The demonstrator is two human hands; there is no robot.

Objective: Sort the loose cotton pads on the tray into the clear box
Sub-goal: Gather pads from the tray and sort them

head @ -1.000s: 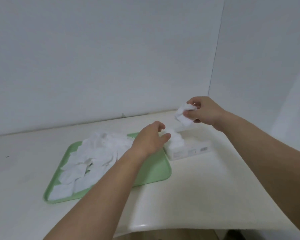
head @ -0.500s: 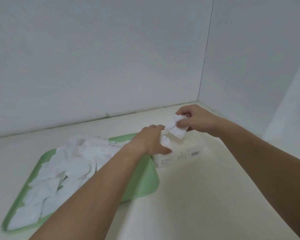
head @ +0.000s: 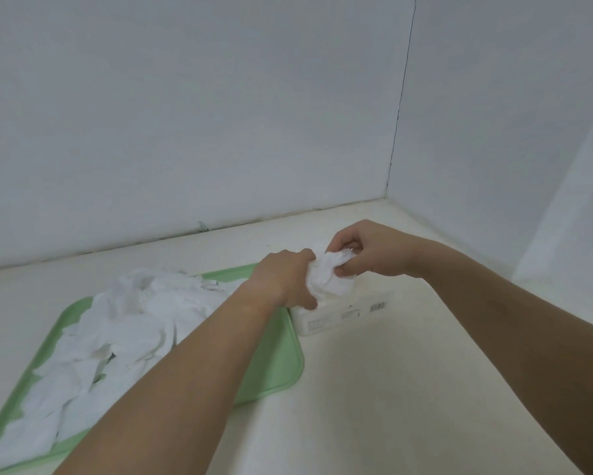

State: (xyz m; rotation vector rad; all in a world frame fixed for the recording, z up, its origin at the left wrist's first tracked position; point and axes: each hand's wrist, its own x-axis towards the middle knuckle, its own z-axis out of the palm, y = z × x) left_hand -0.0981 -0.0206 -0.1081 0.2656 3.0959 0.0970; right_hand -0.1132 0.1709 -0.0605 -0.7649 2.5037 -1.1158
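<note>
Our left hand (head: pixel 286 281) and right hand (head: pixel 368 250) both gripped a wad of cotton pads (head: pixel 325 274) atop the clear box (head: pixel 339 313). It stood just beside the green tray (head: pixel 283 358), where loose pads (head: pixel 134 323) lay heaped.

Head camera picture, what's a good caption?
Left hand and right hand grip cotton pads on the box, beside the tray.

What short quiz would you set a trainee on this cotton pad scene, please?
1. True or false: the tray is red.
2. The box stands: A) on the tray, B) beside its right edge, C) left of it.
3. Fill in: the right hand pinches a crumpled ___ over the box.
Key: 1 false; 2 B; 3 pad.
</note>
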